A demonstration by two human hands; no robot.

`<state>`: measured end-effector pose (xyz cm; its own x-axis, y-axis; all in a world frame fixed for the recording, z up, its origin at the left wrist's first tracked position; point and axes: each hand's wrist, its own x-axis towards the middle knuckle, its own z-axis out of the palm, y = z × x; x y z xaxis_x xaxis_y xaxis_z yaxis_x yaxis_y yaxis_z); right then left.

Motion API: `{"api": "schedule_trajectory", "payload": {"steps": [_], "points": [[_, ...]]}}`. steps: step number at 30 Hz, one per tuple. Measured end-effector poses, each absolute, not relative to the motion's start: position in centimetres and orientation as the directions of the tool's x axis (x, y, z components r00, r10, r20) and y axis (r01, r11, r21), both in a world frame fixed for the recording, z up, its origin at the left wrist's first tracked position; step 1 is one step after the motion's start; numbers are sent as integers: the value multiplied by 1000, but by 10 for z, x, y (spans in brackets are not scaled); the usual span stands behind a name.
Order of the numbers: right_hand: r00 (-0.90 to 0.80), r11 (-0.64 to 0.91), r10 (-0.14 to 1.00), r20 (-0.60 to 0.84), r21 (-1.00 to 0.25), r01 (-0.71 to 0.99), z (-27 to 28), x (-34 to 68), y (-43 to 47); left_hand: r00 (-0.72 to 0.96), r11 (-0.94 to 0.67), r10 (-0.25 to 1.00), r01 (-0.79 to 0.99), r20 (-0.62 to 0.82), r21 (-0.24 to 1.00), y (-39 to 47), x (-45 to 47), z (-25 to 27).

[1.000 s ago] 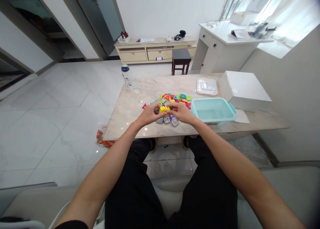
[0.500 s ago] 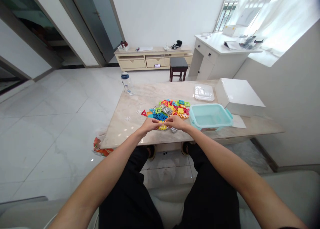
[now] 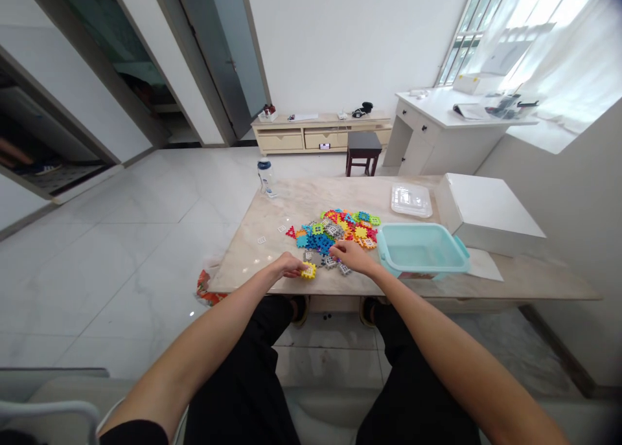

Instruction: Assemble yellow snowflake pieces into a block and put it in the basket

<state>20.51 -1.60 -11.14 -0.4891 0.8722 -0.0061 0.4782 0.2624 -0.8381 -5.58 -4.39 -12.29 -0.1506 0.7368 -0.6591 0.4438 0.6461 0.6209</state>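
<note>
My left hand (image 3: 290,265) is closed on a yellow toothed building piece (image 3: 308,271) with a pale window-like insert, held near the front edge of the table. My right hand (image 3: 354,256) is at the near side of the pile, its fingers drawn together; anything between the fingertips is too small to make out. Close under it lie grey window pieces (image 3: 345,269) and blue toothed pieces (image 3: 319,242). The mixed heap beyond holds red, orange, green and yellow pieces (image 3: 360,232).
A mint-green tub (image 3: 422,269) stands right of the pile, with a white box (image 3: 490,205) behind it. A clear plastic lid (image 3: 411,200) lies farther back. At the far left corner stands a water bottle (image 3: 266,178). Small white frames (image 3: 262,240) lie on the marble table (image 3: 240,263).
My hands have separated. The left has kept the yellow piece and drawn it nearer the table edge; the right has let go and moved to the pile. The view has shifted.
</note>
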Motion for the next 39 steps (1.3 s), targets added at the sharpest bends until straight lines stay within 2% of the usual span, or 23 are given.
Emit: {"api": "schedule_trajectory", "payload": {"steps": [13,25,34,36,39], "points": [[-539,360,842,24,-769,528,-108,219,-20,-235,634,720,604,-652,483,-39,-47,-131],[-493,326,870,4,-755,569,-107,230,-16,-214,504,802,744,-558,439,-34,-59,-145],[-419,281,908,-19,-714,641,-107,238,-18,-145,417,824,810,-548,412,-31,-59,-139],[-405,285,914,-5,-700,654,-106,240,-16,-123,366,856,831,-503,420,-27,-59,-129],[-357,298,933,51,-664,686,-104,246,-11,-86,223,954,842,-286,492,-22,-56,-107]]}}
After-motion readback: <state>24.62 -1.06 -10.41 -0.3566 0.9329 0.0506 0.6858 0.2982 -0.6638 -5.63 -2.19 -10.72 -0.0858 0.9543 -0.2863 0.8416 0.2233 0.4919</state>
